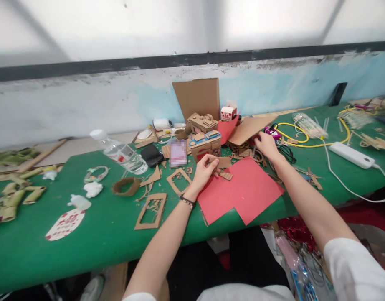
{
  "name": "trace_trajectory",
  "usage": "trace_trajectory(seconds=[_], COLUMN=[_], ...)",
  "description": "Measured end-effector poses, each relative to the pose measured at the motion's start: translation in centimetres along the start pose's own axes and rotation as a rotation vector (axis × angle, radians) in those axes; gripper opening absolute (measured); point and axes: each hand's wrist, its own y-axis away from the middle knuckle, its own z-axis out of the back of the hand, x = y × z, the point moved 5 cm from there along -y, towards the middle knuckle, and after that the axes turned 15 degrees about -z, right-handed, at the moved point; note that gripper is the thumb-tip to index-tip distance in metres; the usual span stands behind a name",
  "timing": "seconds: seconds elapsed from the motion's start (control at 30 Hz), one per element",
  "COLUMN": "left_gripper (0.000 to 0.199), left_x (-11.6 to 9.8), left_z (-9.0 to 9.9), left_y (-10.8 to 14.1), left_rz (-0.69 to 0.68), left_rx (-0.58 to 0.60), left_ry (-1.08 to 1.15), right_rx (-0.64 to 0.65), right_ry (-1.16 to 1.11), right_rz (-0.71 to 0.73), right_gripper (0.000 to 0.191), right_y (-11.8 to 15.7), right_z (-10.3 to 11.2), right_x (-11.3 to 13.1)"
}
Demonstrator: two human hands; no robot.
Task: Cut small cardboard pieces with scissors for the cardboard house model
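My left hand (206, 170) is closed around a small strip of cardboard (224, 162) over the left part of a red paper sheet (239, 190). Beyond the sheet, my right hand (265, 144) reaches to the lower right edge of a tilted cardboard sheet (250, 128); its fingertips are partly hidden there, among cardboard scraps (257, 156). Just behind my left hand stands a small cardboard model (205, 144) with blue patches on top. Two cut cardboard frames (163, 211) lie left of my left wrist.
A water bottle (123, 154), a black pouch (152, 156) and a cardboard ring (126, 187) are on the left of the green table (111, 238). On the right are a white power bank (352, 155), its cable and a yellow cord (347, 131). A cardboard panel (200, 98) leans against the wall.
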Motion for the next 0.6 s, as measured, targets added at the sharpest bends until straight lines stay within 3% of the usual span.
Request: trace_trajectory(seconds=[0.27,0.4,0.6], left_gripper=[0.047,0.049,0.05], left_x=[0.5,0.6,0.8], left_z=[0.6,0.4,0.7], left_y=[0.0,-0.1,-0.3], left_rz=[0.011,0.018,-0.001], left_rx=[-0.011,-0.013,-0.029], left_ry=[-0.031,-0.009,-0.016], right_rx=[-0.015,-0.047,-0.081], right_ry=[0.271,0.28,0.241], right_rz=[0.133,0.089,0.023], right_gripper=[0.049,0.057,0.056], right_y=[0.5,-0.5,-0.6], right_z=[-3.3,-4.3,-2.9], right_x=[2.8,3.3,4.3])
